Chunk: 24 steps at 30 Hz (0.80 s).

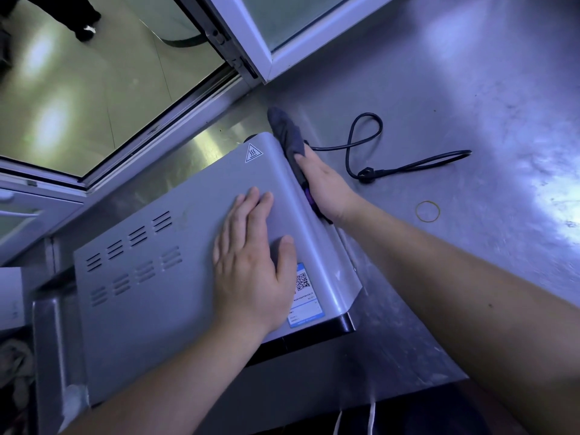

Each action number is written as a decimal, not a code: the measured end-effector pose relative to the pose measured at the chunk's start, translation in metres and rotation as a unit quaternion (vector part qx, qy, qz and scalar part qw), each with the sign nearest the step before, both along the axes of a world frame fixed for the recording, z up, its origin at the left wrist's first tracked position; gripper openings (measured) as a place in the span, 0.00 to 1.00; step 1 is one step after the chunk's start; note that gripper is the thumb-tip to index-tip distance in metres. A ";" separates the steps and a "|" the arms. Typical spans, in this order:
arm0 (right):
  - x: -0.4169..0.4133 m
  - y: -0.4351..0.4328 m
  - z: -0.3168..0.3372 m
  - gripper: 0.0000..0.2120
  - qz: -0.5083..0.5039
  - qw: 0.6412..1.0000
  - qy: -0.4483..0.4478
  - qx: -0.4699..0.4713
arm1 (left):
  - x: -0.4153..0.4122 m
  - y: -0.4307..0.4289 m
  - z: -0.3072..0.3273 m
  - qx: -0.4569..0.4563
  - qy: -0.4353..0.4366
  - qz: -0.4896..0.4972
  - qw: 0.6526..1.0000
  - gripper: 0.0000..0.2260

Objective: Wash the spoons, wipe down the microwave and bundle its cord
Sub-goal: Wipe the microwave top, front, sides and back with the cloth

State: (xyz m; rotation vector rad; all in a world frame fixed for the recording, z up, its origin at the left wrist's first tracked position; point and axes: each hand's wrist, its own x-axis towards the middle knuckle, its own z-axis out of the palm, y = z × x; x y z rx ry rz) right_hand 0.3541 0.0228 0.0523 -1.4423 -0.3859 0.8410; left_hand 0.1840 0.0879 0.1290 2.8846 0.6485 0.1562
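A grey microwave [163, 246] lies across a steel counter, its vented top facing me. My left hand [251, 265] rests flat on that top near a QR sticker, fingers spread, holding nothing. My right hand [326, 186] presses a dark grey cloth [287, 133] against the microwave's right side wall. The black power cord [364, 142] runs from behind the cloth, loops loosely on the counter and ends in a plug [365, 175]. No spoons are in view.
A yellow rubber band [427, 211] lies on the steel counter [470, 89] right of my right hand. A white-framed sliding window [260, 54] stands open behind the microwave. A person's dark shoe [86, 29] shows on the floor beyond.
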 end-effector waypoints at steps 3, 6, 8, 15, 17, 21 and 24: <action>-0.001 0.000 -0.014 0.20 -0.007 0.999 0.029 -0.015 | 0.000 0.000 0.000 0.001 -0.003 -0.003 1.000 0.27; -0.005 -0.003 -0.028 0.22 -0.014 0.998 0.051 -0.029 | 0.001 0.000 0.000 0.001 -0.004 -0.003 1.000 0.27; -0.007 -0.005 -0.034 0.22 -0.013 0.996 0.069 -0.047 | 0.001 0.000 0.000 0.000 -0.004 -0.002 1.000 0.27; -0.017 -0.015 -0.067 0.23 -0.006 0.988 0.113 -0.108 | 0.000 0.001 -0.001 0.001 -0.005 -0.002 1.000 0.27; -0.023 -0.021 -0.075 0.24 -0.016 0.983 0.131 -0.124 | -0.001 0.000 -0.001 0.001 -0.003 0.001 1.000 0.27; -0.044 -0.037 -0.077 0.24 -0.026 0.979 0.157 -0.124 | -0.001 0.001 0.000 -0.001 -0.001 0.001 1.000 0.27; -0.068 -0.053 -0.073 0.23 -0.040 0.976 0.176 -0.123 | -0.001 0.002 -0.001 -0.004 0.001 0.002 1.000 0.27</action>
